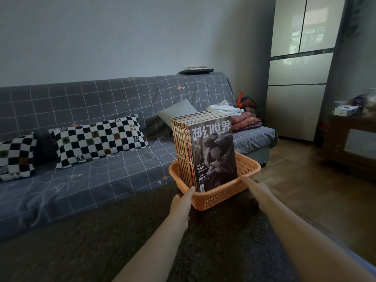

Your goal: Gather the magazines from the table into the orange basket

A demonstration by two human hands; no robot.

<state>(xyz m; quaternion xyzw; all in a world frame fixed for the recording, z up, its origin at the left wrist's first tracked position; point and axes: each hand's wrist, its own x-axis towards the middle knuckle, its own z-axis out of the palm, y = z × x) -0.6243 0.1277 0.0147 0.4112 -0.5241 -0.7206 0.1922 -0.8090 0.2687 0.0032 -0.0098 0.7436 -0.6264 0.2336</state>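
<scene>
Upright, the magazines (211, 151) stand in the orange basket (221, 195), each hand's grip closed on its rim: left hand (182, 202), right hand (259, 192).

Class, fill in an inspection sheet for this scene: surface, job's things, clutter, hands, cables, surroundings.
Surface: dark carpeted surface.
Job's things: magazines stand upright, packed together, in the orange basket.
Clutter: nothing seen on the surface beside the basket.
Hands: left hand grips the basket's near left rim; right hand holds its right rim.
Cables: nothing seen.
Surroundings: grey checked sofa, checkered pillows, folded laundry, pale cabinet.
</scene>
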